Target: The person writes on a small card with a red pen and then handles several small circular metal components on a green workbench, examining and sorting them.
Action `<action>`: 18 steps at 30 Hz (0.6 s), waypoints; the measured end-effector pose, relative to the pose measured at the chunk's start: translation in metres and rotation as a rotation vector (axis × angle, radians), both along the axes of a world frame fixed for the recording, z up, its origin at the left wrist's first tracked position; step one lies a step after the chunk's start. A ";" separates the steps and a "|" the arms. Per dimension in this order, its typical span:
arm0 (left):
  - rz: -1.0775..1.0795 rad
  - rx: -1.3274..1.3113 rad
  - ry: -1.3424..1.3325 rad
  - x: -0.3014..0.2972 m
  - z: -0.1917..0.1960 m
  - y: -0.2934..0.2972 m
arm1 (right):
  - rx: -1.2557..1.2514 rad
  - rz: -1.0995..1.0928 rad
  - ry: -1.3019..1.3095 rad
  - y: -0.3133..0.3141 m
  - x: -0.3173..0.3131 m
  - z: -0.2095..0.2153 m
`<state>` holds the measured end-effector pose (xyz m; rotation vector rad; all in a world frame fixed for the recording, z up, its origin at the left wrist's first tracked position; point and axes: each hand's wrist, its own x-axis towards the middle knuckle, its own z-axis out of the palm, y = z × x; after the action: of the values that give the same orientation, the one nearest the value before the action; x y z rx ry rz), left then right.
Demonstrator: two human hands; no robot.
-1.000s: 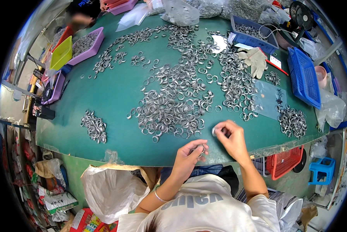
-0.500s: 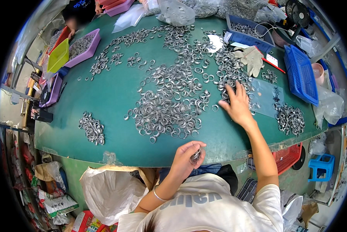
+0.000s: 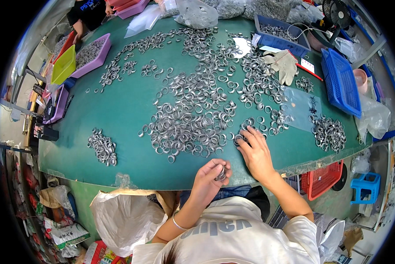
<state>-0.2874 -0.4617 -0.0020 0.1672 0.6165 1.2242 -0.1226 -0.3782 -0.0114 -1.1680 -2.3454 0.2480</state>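
Observation:
Many small grey metal rings (image 3: 188,127) lie in a large loose heap across the middle of the green table (image 3: 136,119). Close to the table's front edge, my left hand (image 3: 208,180) is closed around a few metal rings (image 3: 221,174), part of which show between thumb and fingers. My right hand (image 3: 257,156) lies palm down to the right of the big heap, its fingers stretched out over a small cluster of rings (image 3: 249,122). The fingertips touch these rings and partly cover them.
Separate ring piles lie at left (image 3: 102,147) and right (image 3: 329,134). A glove (image 3: 283,66), a clear plastic bag (image 3: 301,110), blue baskets (image 3: 338,83) and a fan (image 3: 336,13) stand right. Purple (image 3: 94,55) and yellow-green bins (image 3: 64,66) are left, near another person (image 3: 85,15).
My right hand has come toward me and left, sliding some rings from the right-hand pile nearer the front. My left hand stays nearly in place, still holding rings.

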 end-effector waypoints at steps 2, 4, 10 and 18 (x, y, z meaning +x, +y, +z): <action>0.018 0.012 0.037 0.002 0.005 -0.001 | 0.029 0.031 0.077 -0.003 0.001 0.004; -0.016 0.080 0.051 0.000 -0.001 -0.003 | 0.015 -0.028 0.213 -0.004 0.000 0.010; -0.069 0.022 0.117 0.002 0.000 -0.005 | -0.079 -0.246 0.399 -0.010 0.005 0.014; -0.084 0.016 0.212 0.006 0.003 -0.006 | -0.298 -0.361 0.748 -0.022 0.006 0.022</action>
<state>-0.2818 -0.4673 0.0005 0.3363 0.7761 1.1381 -0.1163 -0.4000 0.0109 -1.3147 -1.4561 0.7715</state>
